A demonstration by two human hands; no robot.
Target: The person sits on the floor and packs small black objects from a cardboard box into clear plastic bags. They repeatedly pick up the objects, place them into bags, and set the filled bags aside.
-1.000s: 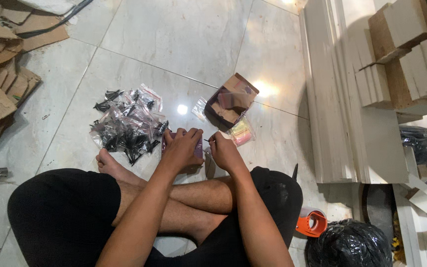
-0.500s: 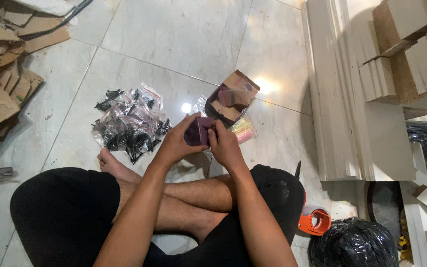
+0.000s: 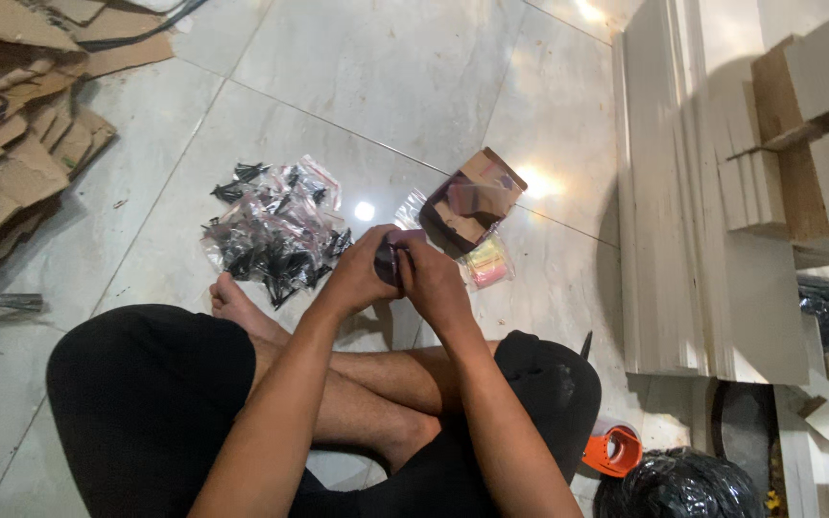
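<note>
— Pale tiled floor, cardboard scraps at one side, white boards at the other?

— Yes. Beside the pile of clear packets, both hands, left and right, are closed round a small dark packet. It looks light, soft and slippery; pinch it by the edges.

Small dark packet, pinkish top edge, pinched between both hands.

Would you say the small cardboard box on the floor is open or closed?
Open: the cardboard box lies tipped, its flap raised and its inside showing.
</note>
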